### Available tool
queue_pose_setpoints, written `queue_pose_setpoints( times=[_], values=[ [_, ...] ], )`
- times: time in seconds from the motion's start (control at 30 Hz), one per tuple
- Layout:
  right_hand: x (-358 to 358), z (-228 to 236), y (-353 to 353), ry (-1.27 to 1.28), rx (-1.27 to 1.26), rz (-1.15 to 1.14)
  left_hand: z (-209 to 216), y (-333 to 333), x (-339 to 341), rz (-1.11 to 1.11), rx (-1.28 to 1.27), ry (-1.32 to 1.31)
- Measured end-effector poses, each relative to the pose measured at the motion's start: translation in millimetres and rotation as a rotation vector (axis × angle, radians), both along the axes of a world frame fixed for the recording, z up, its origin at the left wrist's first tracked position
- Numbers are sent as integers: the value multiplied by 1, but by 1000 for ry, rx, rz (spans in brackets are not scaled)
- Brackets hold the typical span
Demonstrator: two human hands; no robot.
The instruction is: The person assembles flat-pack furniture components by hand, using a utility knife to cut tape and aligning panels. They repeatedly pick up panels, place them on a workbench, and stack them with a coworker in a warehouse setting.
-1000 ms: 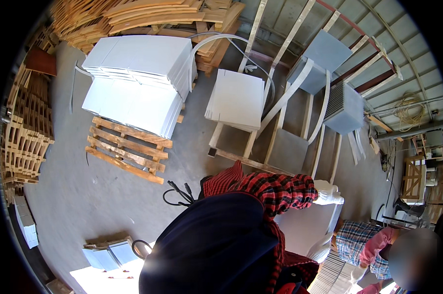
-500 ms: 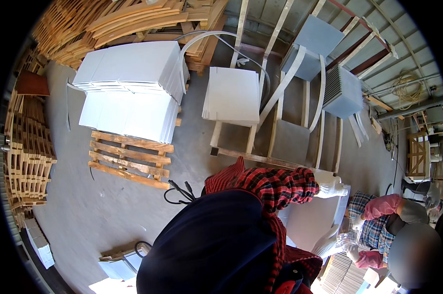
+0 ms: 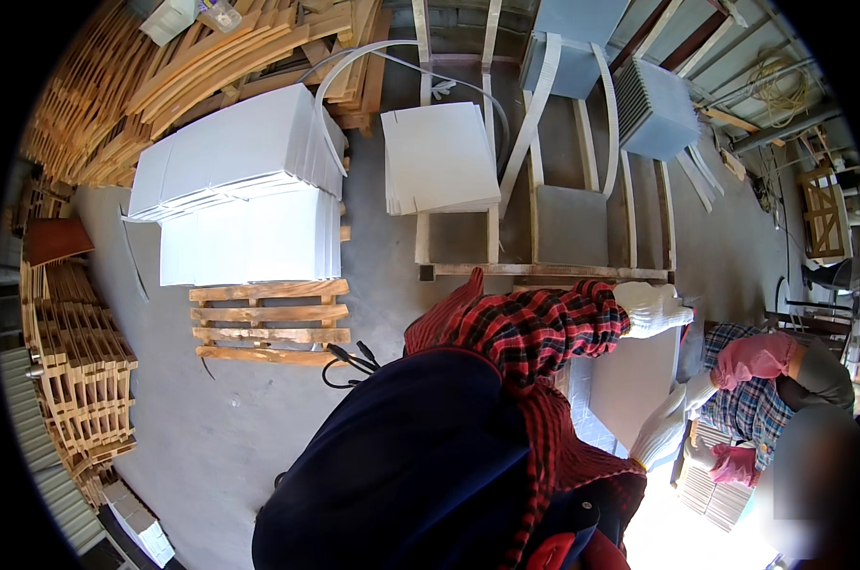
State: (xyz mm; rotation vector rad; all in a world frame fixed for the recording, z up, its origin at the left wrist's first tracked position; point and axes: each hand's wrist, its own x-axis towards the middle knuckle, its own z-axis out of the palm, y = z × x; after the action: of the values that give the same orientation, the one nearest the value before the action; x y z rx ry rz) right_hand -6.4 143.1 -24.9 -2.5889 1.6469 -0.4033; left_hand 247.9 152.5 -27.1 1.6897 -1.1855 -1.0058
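My left hand (image 3: 653, 310), in a white knit glove, reaches out over the far corner of a flat grey-brown panel (image 3: 634, 389). Its fingers are curled, and a small red bit shows beside the fingertips; what they hold is too small to make out. My right hand (image 3: 660, 432), gloved too, lies at the panel's near right edge, close to a co-worker's white-gloved hand (image 3: 702, 390). How its fingers are set is hard to see. Shiny clear or silvery sheeting (image 3: 587, 418) shows along the panel's left side.
The co-worker in blue plaid with pink sleeves (image 3: 748, 366) stands opposite. A metal frame (image 3: 544, 272) bears white sheets (image 3: 439, 157) and grey panel stacks (image 3: 656, 109). White cartons (image 3: 249, 237) lie on a wooden pallet (image 3: 268, 313); pallets (image 3: 83, 370) and timber (image 3: 221, 57) stand beyond.
The view has turned and shifted. My left hand has moved up and outward along the panel. My right hand has moved forward, nearer the co-worker's hand.
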Motion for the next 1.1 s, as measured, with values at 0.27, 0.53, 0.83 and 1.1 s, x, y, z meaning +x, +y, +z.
queue_pose_setpoints(
  times=[0.27, 0.53, 0.83, 1.1],
  values=[
    [1, 3, 5, 138, -156, 89, -23, -6, -8, 27, -210, 1],
    [-62, -2, -2, -276, 398, -251, -43, -10, -13, -46, -640, -621],
    [-79, -3, 50, -845, 416, -730, -54, -14, -17, -80, -635, -759],
    [-51, -6, 53, -945, 308, -743, -57, -26, -21, -95, -185, -256]
  ],
)
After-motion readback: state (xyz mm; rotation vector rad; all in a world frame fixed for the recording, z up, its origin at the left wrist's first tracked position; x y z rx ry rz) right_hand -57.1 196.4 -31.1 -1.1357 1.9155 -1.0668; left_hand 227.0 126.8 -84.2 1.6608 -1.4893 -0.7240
